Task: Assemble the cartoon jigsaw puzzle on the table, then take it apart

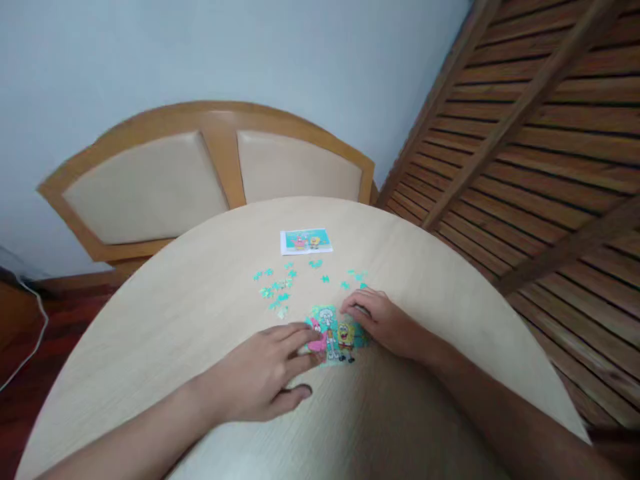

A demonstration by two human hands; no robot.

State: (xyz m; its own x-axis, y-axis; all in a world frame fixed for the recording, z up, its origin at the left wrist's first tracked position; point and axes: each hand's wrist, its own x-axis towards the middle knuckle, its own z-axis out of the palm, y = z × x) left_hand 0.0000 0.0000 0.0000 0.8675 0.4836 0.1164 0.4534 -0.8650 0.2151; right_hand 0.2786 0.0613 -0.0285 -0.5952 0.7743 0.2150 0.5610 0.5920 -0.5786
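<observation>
A partly assembled jigsaw puzzle (331,343) lies flat on the table, showing a pink, a pale tall and a yellow square cartoon figure on turquoise. My left hand (270,367) is open, its fingers spread and the fingertips resting on the puzzle's left side, over the pink figure. Over the upper right part of the puzzle, my right hand (383,320) has its fingers curled together; whatever is under or between the fingertips is hidden. Beyond the hands, loose turquoise puzzle pieces (275,290) are scattered, mostly to the left, with several more pieces (357,275) just past my right hand.
A small picture card (307,241) with similar cartoon figures lies farther back on the round, pale wooden table (200,287). Behind the table stands a wooden bench back with cream panels (150,187). Slatted wooden doors (540,147) rise on the right.
</observation>
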